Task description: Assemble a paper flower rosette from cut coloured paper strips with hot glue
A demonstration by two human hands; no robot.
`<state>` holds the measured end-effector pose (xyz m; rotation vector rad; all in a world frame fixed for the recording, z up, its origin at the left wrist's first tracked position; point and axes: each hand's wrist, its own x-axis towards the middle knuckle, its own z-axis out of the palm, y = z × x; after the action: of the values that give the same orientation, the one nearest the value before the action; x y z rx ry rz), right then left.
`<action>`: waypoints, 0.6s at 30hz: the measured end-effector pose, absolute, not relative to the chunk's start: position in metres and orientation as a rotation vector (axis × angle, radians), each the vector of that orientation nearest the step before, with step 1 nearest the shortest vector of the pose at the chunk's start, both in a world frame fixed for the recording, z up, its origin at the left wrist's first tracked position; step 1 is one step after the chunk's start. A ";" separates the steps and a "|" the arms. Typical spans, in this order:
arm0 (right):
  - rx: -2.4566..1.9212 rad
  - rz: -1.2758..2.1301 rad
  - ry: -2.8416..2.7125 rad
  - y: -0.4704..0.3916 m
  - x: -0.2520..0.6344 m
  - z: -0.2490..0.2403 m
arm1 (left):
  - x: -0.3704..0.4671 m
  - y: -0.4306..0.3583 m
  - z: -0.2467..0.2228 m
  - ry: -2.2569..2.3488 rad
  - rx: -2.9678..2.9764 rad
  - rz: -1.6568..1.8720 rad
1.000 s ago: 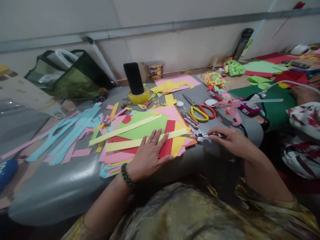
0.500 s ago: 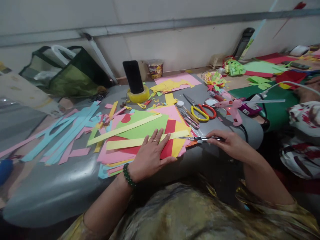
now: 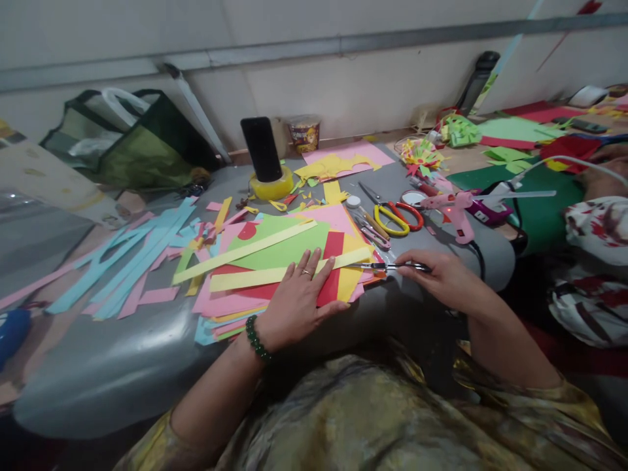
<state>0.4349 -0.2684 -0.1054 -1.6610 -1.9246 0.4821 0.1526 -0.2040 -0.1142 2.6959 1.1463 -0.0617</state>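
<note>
at the far left, we see blue strips and pink strips lying loose, so we judge that a fair amount of narrow pieces is already made. next comes the upper pale yellow strip, whole and slanting across a green sheet. just below it lies the lower pale yellow strip, on top of the paper stack. our left hand rests on that strip, fingers spread and gripping nothing. we see no piece cut from it, so its work looks unfinished. farther right, our right hand has its fingers clamped together on a slim metal tool (a blade or a pen, we cannot tell), with the tip by the strip's lower edge, near its right end. beyond lie the scissors and a pink glue gun, neither in use.

against the frame half a second ago, our left hand has stayed put, while our right hand and the tool seem to have shifted slightly leftward.
</note>
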 end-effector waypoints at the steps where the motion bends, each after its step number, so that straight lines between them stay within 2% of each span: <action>1: -1.663 0.483 -1.931 -0.268 0.435 -0.106 | 0.154 -0.205 -0.113 1.139 2.689 -0.067; 10: -1.657 0.567 -1.923 -0.263 0.438 -0.114 | 0.167 -0.209 -0.111 1.101 2.680 -0.076; 18: -1.637 0.632 -1.949 -0.265 0.438 -0.108 | 0.161 -0.207 -0.123 1.050 2.738 0.057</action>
<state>0.4384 -0.2649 -0.1083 -1.6370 -1.9495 0.6322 0.1613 -0.2072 -0.1232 2.7383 1.0501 0.0572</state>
